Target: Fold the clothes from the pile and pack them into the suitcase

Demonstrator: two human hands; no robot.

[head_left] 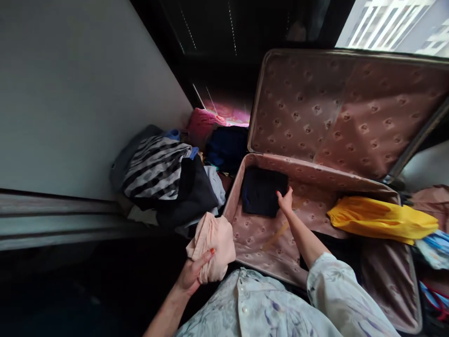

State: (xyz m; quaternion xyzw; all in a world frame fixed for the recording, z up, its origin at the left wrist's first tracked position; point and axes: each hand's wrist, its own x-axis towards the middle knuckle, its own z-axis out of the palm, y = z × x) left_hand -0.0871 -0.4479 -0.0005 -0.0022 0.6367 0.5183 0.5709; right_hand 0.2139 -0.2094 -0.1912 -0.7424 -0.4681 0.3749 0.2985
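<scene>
My left hand (pixel 192 275) grips a folded light pink garment (pixel 214 243), thumb on top, held in front of the suitcase's left edge. Inside the open pink-lined suitcase (pixel 252 238), a folded black garment (pixel 264 192) lies flat in the far left corner. My right hand (pixel 285 200) is at the right edge of that black garment, thumb on its surface and the other fingers along its side, partly hidden. A yellow garment (pixel 382 219) lies across the right part of the suitcase, reaching over its edge.
The suitcase lid (pixel 336 107) stands raised at the back. To the left, against a wall (pixel 70 93), is a heap of clothes with a striped black-and-white piece (pixel 157 164). Dark blue (pixel 228 150) and pink cloth (pixel 201 124) lie behind it. More clothes (pixel 433 248) sit at far right.
</scene>
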